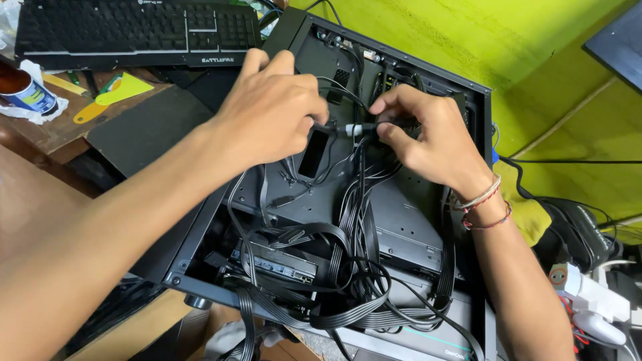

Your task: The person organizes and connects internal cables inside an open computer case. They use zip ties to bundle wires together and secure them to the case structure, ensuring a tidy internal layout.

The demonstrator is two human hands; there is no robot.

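An open black computer case (200, 227) lies on its side, its back panel facing me. My left hand (271, 113) and my right hand (428, 134) meet over the upper part of the panel. Between them runs a thin black cable with a white plug (354, 129); each hand pinches one end of it. Below the hands a thick bundle of flat black cables (354, 267) loops over the panel. A black drive (277, 263) sits under the cables near the bottom left. My right wrist wears thread bracelets.
A black keyboard (134, 30) lies at the top left on a wooden table. Beside it are a yellow scraper (114, 93) and a small tub (23, 90) on a rag. A yellow-green wall (535, 60) is behind the case. A power strip and cords (588, 287) crowd the lower right.
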